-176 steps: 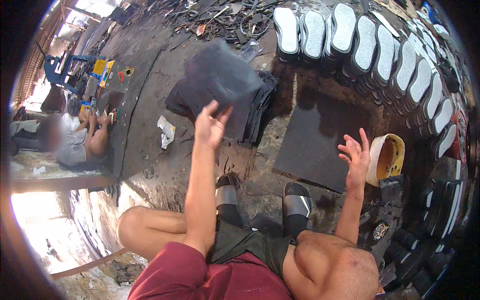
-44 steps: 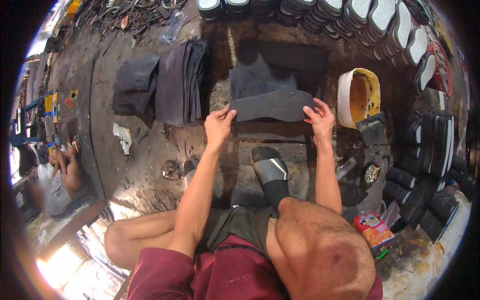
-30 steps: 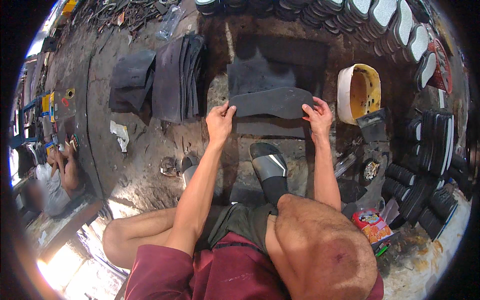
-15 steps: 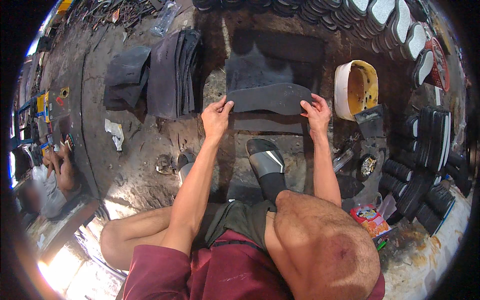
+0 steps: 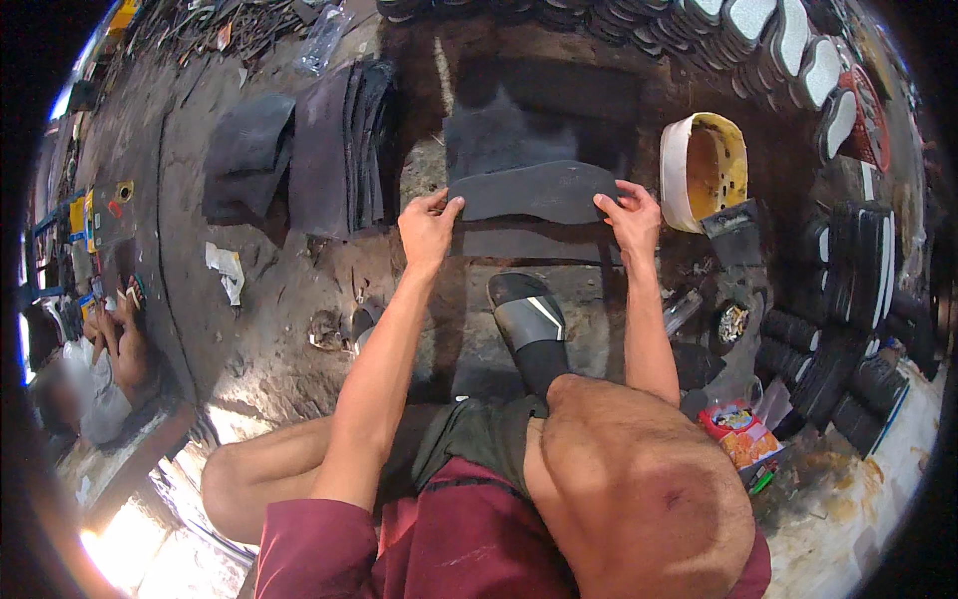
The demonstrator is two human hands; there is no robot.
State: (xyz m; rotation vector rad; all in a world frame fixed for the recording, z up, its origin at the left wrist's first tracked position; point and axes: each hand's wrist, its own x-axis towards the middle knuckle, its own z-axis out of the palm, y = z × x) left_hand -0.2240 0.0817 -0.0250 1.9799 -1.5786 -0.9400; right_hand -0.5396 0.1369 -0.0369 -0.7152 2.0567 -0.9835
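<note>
A dark grey shoe sole (image 5: 534, 195) stretches sideways between my two hands. My left hand (image 5: 429, 228) pinches its left end between thumb and fingers. At the other end, my right hand (image 5: 633, 218) grips the sole the same way. Under and beyond the sole lies a black rubber sheet (image 5: 509, 135). On the near side, a curved dark strip of the sheet (image 5: 539, 244) shows just below the sole's edge.
Folded dark sheets (image 5: 339, 150) stand to the left. At right sits a cut yellow-white container (image 5: 677, 175). Stacked soles (image 5: 788, 40) fill the far right, with more black stacks (image 5: 858, 265) nearer. My sandalled foot (image 5: 529, 317) is close by. Another person (image 5: 105, 384) sits at far left.
The sole stays pinched between both hands, almost in place. The whole view has shifted slightly.
</note>
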